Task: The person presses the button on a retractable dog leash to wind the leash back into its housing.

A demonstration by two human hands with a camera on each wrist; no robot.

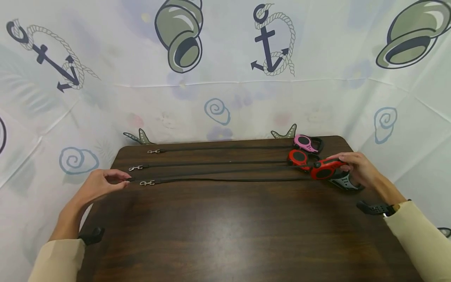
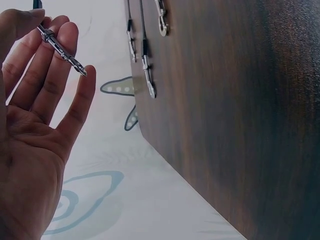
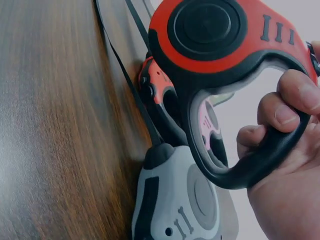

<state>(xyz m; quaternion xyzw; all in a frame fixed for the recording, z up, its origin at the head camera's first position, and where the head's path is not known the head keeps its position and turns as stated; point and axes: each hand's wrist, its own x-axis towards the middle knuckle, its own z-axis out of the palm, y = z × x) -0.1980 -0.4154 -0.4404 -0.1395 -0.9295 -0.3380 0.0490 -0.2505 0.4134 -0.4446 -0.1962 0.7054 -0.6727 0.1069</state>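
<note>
My right hand (image 1: 357,168) grips the black looped handle of a red retractable dog leash (image 3: 205,50), held above the others at the table's right. From its case a black strap stretches across to my left hand (image 1: 105,183), whose thumb and fingers pinch it just above the metal clip (image 2: 62,52). Below my right hand lies a grey retractable leash (image 3: 175,195). Behind it are a second red leash (image 1: 297,157) and a pink one (image 1: 305,143). Their straps run leftward over the wood, ending in metal clips (image 1: 147,183).
The dark wooden table (image 1: 218,231) stretches toward me. A white cloth (image 1: 218,47) printed with anchors and shells hangs behind it and along both sides. Two further clips, an upper one (image 1: 154,151) and a middle one (image 1: 135,168), lie near the table's left end.
</note>
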